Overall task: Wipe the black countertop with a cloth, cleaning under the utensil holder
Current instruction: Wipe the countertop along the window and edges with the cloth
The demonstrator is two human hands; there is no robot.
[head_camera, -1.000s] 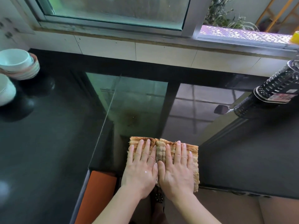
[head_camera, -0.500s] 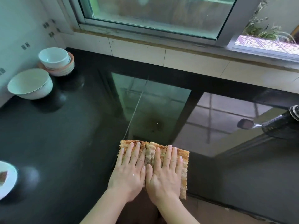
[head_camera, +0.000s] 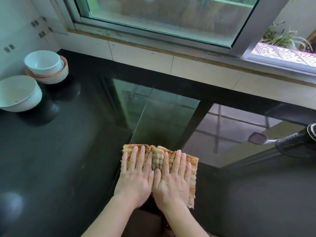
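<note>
1. The cloth [head_camera: 159,162], a folded tan towel, lies flat on the black countertop [head_camera: 68,159] near its front edge, roughly mid-view.
2. The left hand [head_camera: 136,177] and right hand [head_camera: 172,178] lie side by side on top of it, thumbs touching, fingers straight and slightly spread, palms down. Neither hand pinches the fabric; both press it flat.
3. To wipe well from here, I judge that even weight through both palms matters most, so the whole folded face stays in contact and does not bunch at the centre ridge between the hands.
4. Long overlapping strokes suit this glossy surface, which shows streaks readily in the window reflection.
5. The right edge of the cloth hangs loose beyond the little finger; tucking it under would likely stop it dragging.
6. The utensil holder [head_camera: 297,144] sits at the far right, well apart from the cloth, with a metal utensil end [head_camera: 257,138] poking out toward the middle. The spot beneath it probably still needs doing, which calls for lifting or shifting it with one hand.
7. The stacked bowls [head_camera: 46,67] and the larger white bowl [head_camera: 18,94] stand at the back left, so strokes that way should stop short of them.
</note>
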